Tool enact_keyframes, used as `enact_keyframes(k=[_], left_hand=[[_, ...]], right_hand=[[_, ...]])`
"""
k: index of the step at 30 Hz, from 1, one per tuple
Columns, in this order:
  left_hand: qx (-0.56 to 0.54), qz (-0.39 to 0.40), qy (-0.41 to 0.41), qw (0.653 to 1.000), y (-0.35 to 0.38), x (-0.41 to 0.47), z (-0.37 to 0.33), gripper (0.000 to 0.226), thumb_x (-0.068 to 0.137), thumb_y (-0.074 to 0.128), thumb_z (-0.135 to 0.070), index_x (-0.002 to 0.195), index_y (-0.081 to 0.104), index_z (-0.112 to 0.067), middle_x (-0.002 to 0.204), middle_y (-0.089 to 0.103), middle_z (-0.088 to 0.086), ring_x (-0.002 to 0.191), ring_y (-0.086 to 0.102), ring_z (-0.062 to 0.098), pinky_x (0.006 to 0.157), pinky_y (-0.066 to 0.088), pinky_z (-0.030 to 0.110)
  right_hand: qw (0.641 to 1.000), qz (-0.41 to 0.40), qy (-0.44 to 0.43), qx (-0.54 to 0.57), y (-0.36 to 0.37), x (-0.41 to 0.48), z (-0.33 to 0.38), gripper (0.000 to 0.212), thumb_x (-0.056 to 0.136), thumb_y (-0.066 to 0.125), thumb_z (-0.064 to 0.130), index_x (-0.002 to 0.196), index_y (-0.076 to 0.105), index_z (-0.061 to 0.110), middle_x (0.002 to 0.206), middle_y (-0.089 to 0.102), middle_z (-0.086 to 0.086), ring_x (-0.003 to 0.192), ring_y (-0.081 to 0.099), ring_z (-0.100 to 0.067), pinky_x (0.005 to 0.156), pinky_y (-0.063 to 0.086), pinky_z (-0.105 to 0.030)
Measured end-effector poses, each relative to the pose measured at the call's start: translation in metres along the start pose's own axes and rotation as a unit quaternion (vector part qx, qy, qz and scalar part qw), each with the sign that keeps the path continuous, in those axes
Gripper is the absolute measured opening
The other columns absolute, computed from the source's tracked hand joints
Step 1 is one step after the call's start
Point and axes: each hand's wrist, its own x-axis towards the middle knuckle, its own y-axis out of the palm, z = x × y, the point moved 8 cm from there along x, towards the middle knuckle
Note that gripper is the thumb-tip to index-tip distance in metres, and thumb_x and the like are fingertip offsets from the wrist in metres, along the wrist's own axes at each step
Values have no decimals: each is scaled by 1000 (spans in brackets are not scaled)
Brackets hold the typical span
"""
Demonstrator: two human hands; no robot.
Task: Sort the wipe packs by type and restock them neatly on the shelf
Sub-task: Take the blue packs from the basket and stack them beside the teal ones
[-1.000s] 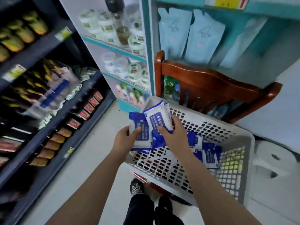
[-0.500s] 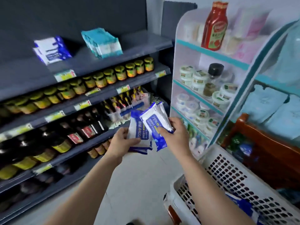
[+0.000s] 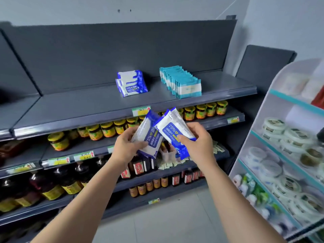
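Wipes held in both hands, just below the top shelf (image 3: 87,106).
Our left hand (image 3: 126,146) and right hand (image 3: 196,146) each grip blue wipe packs (image 3: 173,130), overlapping. The slick wrappers could slip as we lift, or land by the teal row (image 3: 182,83) instead of the blue stack (image 3: 131,84).

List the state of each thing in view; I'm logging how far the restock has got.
Left hand, fingers grip blue alcohol wipe packs, held below the top shelf.
Right hand, grips further blue packs, overlapping the left ones.
Shelved blue packs, small group on the top shelf.
Teal packs, upright in a row, apart from the blue.
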Motion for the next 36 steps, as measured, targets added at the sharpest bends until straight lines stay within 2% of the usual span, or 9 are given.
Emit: enact_keyframes(k=[3, 7, 11, 14, 18, 24, 30, 33, 36], left_hand=[[14, -42, 26, 999, -26, 33, -16, 43, 69, 76, 9, 96, 61, -21, 96, 68, 6, 82, 65, 25, 75, 57, 43], [5, -76, 41, 996, -46, 83, -33, 38, 70, 77, 6, 98, 59, -12, 88, 67, 3, 70, 63, 16, 54, 52, 22], [-2, -94, 50, 994, -55, 141, -47, 35, 73, 77, 3, 99, 61, -14, 88, 68, 2, 74, 68, 18, 67, 59, 35], [-7, -116, 65, 991, -59, 187, -57, 37, 73, 76, 5, 101, 56, -10, 85, 63, -2, 60, 65, 1, 57, 57, 21], [-5, -139, 39, 989, -64, 241, -56, 35, 69, 81, -3, 85, 53, -14, 83, 66, 4, 58, 66, 10, 50, 53, 23], [-28, -150, 4, 988, -65, 298, -47, 32, 76, 76, 0, 95, 51, -6, 80, 67, 8, 51, 67, 10, 43, 52, 25], [20, -193, 8, 981, -85, 353, -34, 26, 78, 76, -6, 93, 55, -9, 82, 68, 7, 58, 64, 16, 59, 56, 32], [66, -166, -11, 984, -91, 377, -20, 28, 77, 79, -18, 92, 57, -12, 85, 65, 9, 63, 59, 21, 65, 51, 35], [115, -120, -40, 985, -93, 392, -9, 29, 80, 77, -30, 95, 60, -12, 74, 56, 2, 59, 50, 16, 60, 47, 33]], right_hand=[[999, 30, -18, 0, 27, 32, 13, 32, 78, 76, 11, 89, 58, 35, 86, 64, 22, 77, 59, 7, 68, 47, -16], [997, 72, -36, 21, 57, 82, 19, 27, 80, 75, 10, 96, 61, 28, 90, 65, 22, 80, 61, 9, 69, 50, -16], [993, 105, -56, 18, 84, 145, 15, 30, 79, 76, 11, 99, 61, 28, 92, 65, 21, 85, 62, 6, 73, 51, -17], [987, 144, -65, 13, 105, 195, 10, 31, 79, 77, 10, 98, 62, 29, 93, 66, 18, 87, 64, 2, 76, 53, -21], [977, 194, -86, -8, 128, 248, 7, 35, 77, 77, 7, 97, 61, 31, 90, 63, 23, 84, 61, 6, 73, 49, -12], [959, 270, -76, -39, 172, 304, -5, 34, 75, 78, 3, 100, 68, 23, 97, 70, 7, 92, 67, -11, 83, 54, -26], [941, 325, -55, -71, 222, 334, -18, 33, 74, 79, 5, 97, 69, 28, 98, 72, 10, 91, 68, -8, 86, 56, -34], [926, 350, -54, -134, 246, 345, -28, 33, 73, 79, 9, 95, 68, 31, 95, 70, 13, 91, 67, -9, 88, 54, -38], [915, 352, -55, -192, 263, 355, -38, 37, 72, 81, 17, 104, 69, 32, 100, 66, 18, 92, 64, -6, 88, 53, -35]])
